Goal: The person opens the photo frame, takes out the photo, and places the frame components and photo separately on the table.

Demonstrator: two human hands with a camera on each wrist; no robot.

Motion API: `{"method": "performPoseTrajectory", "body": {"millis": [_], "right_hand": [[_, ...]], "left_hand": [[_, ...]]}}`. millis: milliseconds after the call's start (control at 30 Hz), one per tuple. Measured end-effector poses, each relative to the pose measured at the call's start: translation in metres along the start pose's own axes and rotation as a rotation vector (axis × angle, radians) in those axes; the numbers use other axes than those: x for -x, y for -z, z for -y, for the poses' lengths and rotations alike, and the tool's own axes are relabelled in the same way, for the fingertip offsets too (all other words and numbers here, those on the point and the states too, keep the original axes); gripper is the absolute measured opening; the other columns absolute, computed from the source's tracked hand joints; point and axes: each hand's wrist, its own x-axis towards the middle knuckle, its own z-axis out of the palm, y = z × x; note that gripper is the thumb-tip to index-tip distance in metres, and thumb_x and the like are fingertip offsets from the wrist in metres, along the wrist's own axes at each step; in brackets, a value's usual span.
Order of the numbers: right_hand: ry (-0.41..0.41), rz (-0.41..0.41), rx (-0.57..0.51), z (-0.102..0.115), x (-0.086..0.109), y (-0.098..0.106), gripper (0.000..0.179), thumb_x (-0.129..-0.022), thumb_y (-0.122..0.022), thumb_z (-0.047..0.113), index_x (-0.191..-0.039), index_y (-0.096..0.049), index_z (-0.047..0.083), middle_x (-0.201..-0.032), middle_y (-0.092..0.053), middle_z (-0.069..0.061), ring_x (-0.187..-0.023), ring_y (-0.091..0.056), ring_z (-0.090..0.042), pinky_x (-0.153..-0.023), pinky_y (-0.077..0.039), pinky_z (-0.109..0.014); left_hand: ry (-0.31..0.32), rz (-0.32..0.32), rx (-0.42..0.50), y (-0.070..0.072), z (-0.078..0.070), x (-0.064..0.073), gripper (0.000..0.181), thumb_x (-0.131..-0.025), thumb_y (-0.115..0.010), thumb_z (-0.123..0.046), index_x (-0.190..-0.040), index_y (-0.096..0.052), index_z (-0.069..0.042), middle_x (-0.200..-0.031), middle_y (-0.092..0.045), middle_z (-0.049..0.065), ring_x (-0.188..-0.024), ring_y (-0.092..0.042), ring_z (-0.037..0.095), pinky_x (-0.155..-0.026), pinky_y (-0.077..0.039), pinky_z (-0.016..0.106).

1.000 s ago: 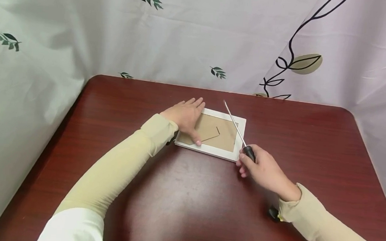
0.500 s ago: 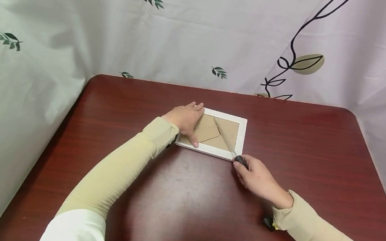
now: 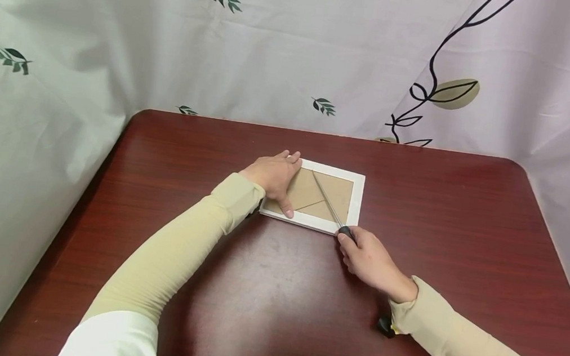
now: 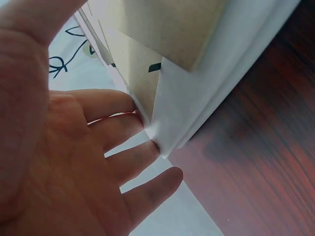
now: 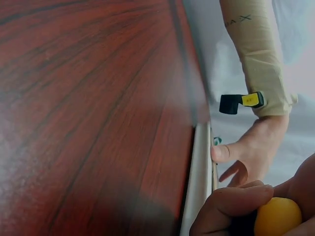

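Picture frame: your left hand, fingers spread, hides much of its left end; your right hand grips a screwdriver above it, yellow handle-end showing only from the right wrist.

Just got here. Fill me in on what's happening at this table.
A person's left hand is spread across one end of a white rectangular frame, which has a flat tan backing panel facing up. Their right hand grips a screwdriver with a thin metal shaft and a black-and-yellow handle. The shaft slants across the tan panel, its tip near the panel's far edge; whether it touches is hard to tell. The frame lies on a dark red wood-grain table, with the panel in place.
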Motion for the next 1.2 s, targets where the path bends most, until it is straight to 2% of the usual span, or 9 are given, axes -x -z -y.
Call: {"method": "performPoseTrajectory", "body": {"millis": [200, 567, 833, 1200], "right_hand": [[-0.042, 0.000, -0.042, 0.002, -0.001, -0.002, 0.023, -0.107, -0.043, 0.013, -0.095, -0.051, -0.005, -0.064, -0.044, -0.002, -0.050, -0.040, -0.011, -0.045, -0.037, -0.021], [-0.049, -0.003, -0.067, -0.001, -0.001, -0.007, 0.023, -0.107, -0.041, 0.011, -0.094, -0.050, -0.006, -0.065, -0.044, -0.002, -0.050, -0.040, -0.010, -0.044, -0.036, -0.019], [-0.051, -0.018, -0.064, -0.002, -0.002, -0.011, 0.023, -0.107, -0.042, 0.011, -0.094, -0.050, -0.006, -0.064, -0.044, -0.001, -0.050, -0.040, -0.010, -0.044, -0.037, -0.019], [-0.097, -0.025, -0.192, 0.000, -0.003, -0.021, 0.023, -0.108, -0.039, 0.012, -0.103, -0.050, -0.008, -0.070, -0.045, -0.003, -0.055, -0.043, -0.010, -0.046, -0.037, -0.018]], "left_hand": [[-0.001, 0.002, -0.008, 0.001, -0.002, 0.000, 0.136, -0.060, -0.087, -0.066, -0.160, -0.019, -0.004, -0.168, -0.007, 0.012, -0.154, -0.010, 0.032, -0.121, -0.024, 0.048], [0.001, 0.007, -0.025, 0.002, -0.003, 0.000, 0.136, -0.060, -0.087, -0.066, -0.160, -0.019, -0.003, -0.167, -0.008, 0.013, -0.153, -0.010, 0.032, -0.121, -0.022, 0.045], [0.009, 0.012, -0.015, 0.001, -0.003, -0.001, 0.137, -0.060, -0.087, -0.066, -0.160, -0.018, -0.003, -0.168, -0.007, 0.012, -0.154, -0.009, 0.033, -0.121, -0.023, 0.048], [0.013, 0.010, -0.032, 0.002, -0.003, -0.001, 0.138, -0.060, -0.087, -0.067, -0.160, -0.018, -0.003, -0.167, -0.008, 0.013, -0.153, -0.011, 0.033, -0.121, -0.022, 0.047]]}}
